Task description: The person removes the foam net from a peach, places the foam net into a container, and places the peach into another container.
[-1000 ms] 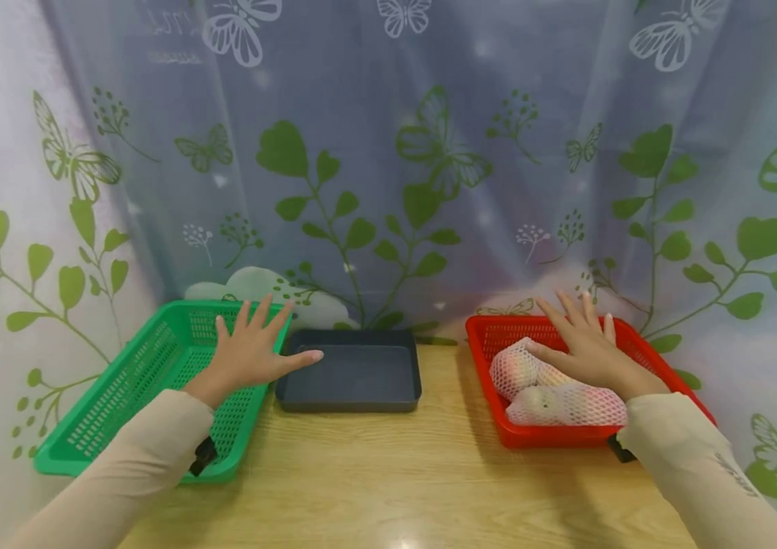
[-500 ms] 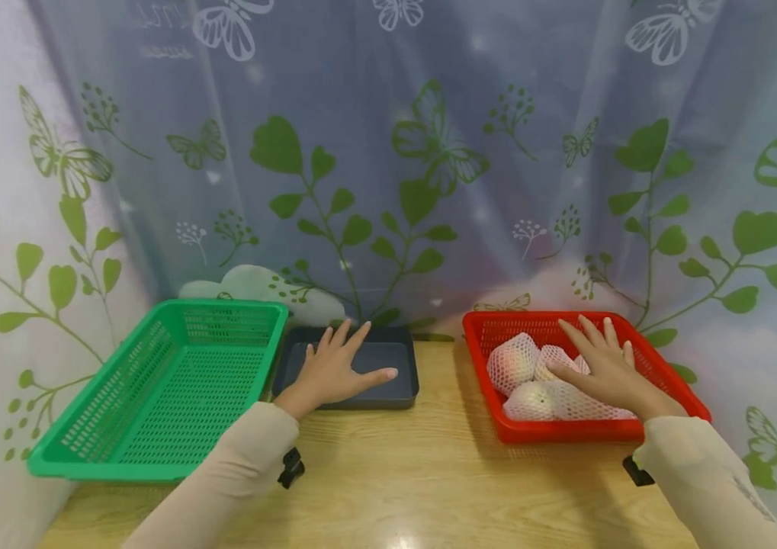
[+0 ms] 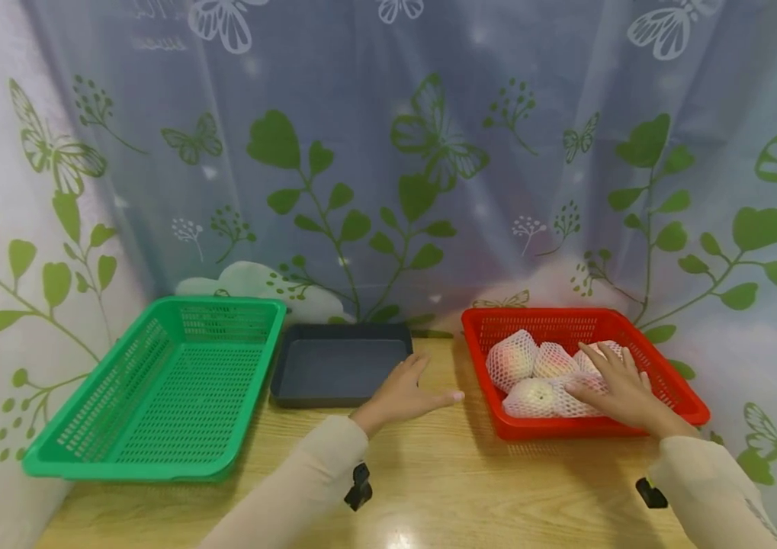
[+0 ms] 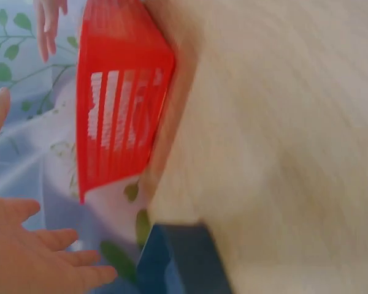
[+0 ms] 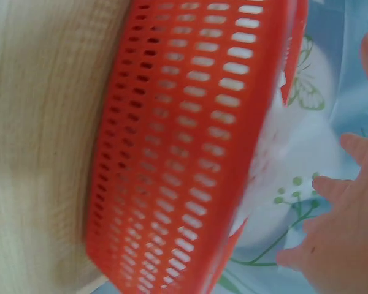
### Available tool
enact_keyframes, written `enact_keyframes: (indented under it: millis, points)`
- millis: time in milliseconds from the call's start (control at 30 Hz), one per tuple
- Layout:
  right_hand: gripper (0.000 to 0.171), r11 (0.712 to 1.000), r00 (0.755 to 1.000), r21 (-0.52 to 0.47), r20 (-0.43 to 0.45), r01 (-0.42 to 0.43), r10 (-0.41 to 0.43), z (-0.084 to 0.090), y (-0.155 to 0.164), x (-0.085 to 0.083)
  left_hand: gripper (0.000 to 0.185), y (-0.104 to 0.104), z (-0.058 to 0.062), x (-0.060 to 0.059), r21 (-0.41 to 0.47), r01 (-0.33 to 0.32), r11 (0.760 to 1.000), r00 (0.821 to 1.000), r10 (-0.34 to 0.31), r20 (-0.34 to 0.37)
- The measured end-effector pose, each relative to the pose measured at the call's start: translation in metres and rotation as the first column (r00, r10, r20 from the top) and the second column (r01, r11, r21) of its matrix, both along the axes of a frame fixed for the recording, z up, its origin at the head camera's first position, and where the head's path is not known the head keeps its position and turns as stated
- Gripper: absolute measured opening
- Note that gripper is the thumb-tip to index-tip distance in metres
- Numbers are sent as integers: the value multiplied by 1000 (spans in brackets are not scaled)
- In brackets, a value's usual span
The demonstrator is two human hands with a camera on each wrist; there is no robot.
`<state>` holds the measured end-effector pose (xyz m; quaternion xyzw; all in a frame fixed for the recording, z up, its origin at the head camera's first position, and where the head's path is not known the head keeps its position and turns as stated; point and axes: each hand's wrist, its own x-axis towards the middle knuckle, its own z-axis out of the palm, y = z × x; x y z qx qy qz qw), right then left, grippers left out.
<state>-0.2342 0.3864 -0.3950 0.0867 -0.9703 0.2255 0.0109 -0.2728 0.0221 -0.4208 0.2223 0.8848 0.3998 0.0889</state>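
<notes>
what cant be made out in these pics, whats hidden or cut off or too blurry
Head view: parts of the net-wrapped pieces, behind the right grip.
Head view: the lettering at top left, too faint to read.
Left wrist view: most of the dark tray, cut off by the bottom edge.
Right wrist view: most basket contents, behind the red basket's wall.

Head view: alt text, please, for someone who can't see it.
A person's right hand, fingers spread, is over a red basket of net-wrapped fruit on a wooden table. The left hand, thumb out, holds nothing near a dark tray's near right corner. A green basket stands at left, before a patterned curtain.
</notes>
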Motion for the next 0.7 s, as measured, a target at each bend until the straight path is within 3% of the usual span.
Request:
enact_keyframes:
  millis: [133, 267, 500, 633, 700]
  points:
    - [87, 1000, 1000, 4, 7, -12, 12, -6, 7, 0, 96, 20, -8, 6, 151, -30, 988, 992, 11, 122]
    - [89, 999, 999, -32, 23, -34, 35, -8, 12, 1, 97, 37, -19, 9, 278, -82, 957, 965, 6, 263]
    - [86, 996, 996, -29, 38, -83, 84, -14, 23, -5, 90, 59, -35, 13, 476, -127, 870, 929, -64, 364]
    - [83, 994, 994, -58, 66, -89, 93, -18, 27, -6, 87, 69, -40, 17, 552, -167, 817, 901, -101, 422]
    - [84, 994, 992, -79, 91, -80, 87, -20, 28, -6, 84, 74, -42, 20, 566, -193, 802, 893, -96, 440]
